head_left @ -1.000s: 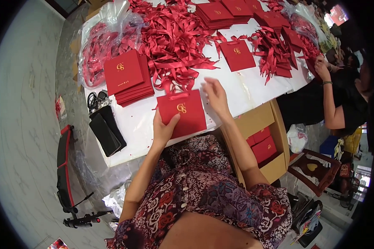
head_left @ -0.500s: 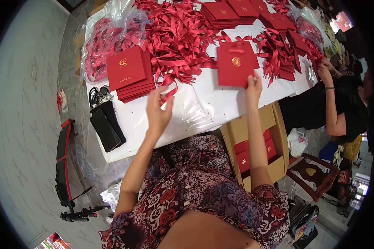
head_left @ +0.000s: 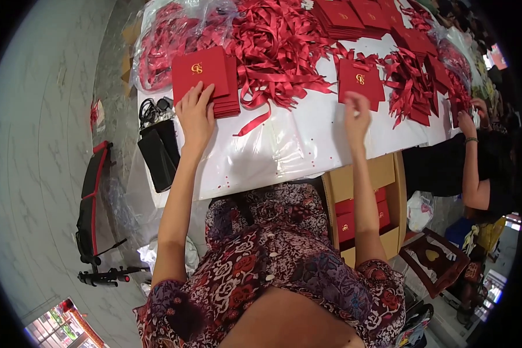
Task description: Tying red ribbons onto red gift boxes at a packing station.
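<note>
You get bright, even daylight over the white tabletop [head_left: 307, 145], with soft glare on its clear plastic cover at centre frame. Shadows are faint. Fisheye bending curves the edges, black corners vignette the frame, and the right rim goes slightly soft.

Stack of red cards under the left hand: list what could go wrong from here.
1. The left hand rests only on the near edge of the stack of red cards; the layers already sit offset, so a push could fan them further or slide them.
2. Loose red ribbons lie against the stack's right side; a strand could snag and drag along.
3. The right hand hovers by the single red card, which lies partly on ribbons and may tilt.
</note>
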A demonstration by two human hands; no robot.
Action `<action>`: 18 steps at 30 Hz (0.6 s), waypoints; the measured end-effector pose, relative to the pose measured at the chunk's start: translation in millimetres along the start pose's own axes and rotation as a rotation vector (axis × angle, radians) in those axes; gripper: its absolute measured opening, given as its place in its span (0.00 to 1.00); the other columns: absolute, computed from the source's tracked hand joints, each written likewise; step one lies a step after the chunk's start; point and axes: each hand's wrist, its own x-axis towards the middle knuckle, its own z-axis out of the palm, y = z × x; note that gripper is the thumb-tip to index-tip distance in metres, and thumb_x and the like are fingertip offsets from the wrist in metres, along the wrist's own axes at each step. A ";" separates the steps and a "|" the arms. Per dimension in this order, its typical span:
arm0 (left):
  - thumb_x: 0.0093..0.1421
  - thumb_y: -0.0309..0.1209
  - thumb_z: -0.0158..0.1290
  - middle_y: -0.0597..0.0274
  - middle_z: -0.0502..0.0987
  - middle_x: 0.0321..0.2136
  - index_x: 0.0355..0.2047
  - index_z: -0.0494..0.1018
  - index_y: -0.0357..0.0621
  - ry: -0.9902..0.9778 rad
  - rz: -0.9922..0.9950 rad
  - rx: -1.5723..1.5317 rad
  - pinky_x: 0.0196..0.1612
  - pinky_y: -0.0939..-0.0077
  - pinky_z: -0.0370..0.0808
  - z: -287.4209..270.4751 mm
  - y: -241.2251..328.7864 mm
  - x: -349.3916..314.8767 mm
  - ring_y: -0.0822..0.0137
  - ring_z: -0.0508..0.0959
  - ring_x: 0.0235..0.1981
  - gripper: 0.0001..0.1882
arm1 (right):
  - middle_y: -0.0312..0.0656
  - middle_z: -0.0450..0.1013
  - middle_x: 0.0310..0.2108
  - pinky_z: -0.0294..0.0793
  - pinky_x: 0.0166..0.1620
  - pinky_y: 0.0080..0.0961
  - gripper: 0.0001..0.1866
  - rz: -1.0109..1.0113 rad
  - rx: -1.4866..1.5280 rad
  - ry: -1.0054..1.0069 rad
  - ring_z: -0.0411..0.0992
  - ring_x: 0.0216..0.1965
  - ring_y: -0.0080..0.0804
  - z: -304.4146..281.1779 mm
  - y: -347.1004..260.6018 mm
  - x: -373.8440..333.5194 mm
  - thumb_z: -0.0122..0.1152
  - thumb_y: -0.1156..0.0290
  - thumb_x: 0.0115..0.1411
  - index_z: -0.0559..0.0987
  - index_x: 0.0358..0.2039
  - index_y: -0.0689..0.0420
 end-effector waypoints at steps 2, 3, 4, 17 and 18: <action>0.56 0.24 0.56 0.58 0.73 0.54 0.53 0.74 0.52 -0.025 0.004 0.007 0.57 0.60 0.60 0.5 -1.7 0.3 0.57 0.70 0.54 0.23 | 0.42 0.74 0.39 0.71 0.44 0.31 0.10 -0.003 0.145 -0.241 0.73 0.40 0.38 28.7 -38.2 -30.4 0.58 0.74 0.59 0.78 0.42 0.58; 0.56 0.24 0.56 0.60 0.74 0.53 0.53 0.75 0.52 -0.048 0.009 0.016 0.56 0.60 0.61 1.1 -2.2 0.1 0.58 0.71 0.53 0.23 | 0.42 0.74 0.39 0.71 0.43 0.32 0.10 -0.068 0.184 -0.362 0.74 0.39 0.39 47.2 -48.1 -45.4 0.59 0.74 0.59 0.78 0.42 0.57; 0.54 0.24 0.56 0.63 0.77 0.50 0.50 0.77 0.52 -0.010 0.027 0.009 0.55 0.61 0.61 -0.2 -1.2 0.0 0.59 0.72 0.51 0.21 | 0.42 0.74 0.39 0.71 0.45 0.33 0.10 -0.248 0.156 -0.425 0.73 0.40 0.40 66.2 -59.8 -55.5 0.60 0.74 0.57 0.79 0.41 0.57; 0.43 0.25 0.61 0.69 0.78 0.40 0.41 0.81 0.55 0.019 0.129 -0.206 0.45 0.65 0.66 -27.0 56.7 -84.6 0.61 0.73 0.38 0.21 | 0.43 0.72 0.35 0.65 0.44 0.40 0.06 -0.451 -0.070 -0.603 0.69 0.41 0.44 98.3 -74.6 -86.8 0.61 0.69 0.57 0.75 0.30 0.56; 0.43 0.24 0.62 0.70 0.78 0.41 0.42 0.81 0.56 -0.010 0.146 -0.235 0.45 0.64 0.67 -27.5 63.5 -97.1 0.61 0.72 0.38 0.22 | 0.45 0.72 0.34 0.65 0.44 0.41 0.05 -0.363 -0.069 -0.619 0.70 0.39 0.46 86.8 -69.0 -83.6 0.59 0.70 0.58 0.75 0.30 0.56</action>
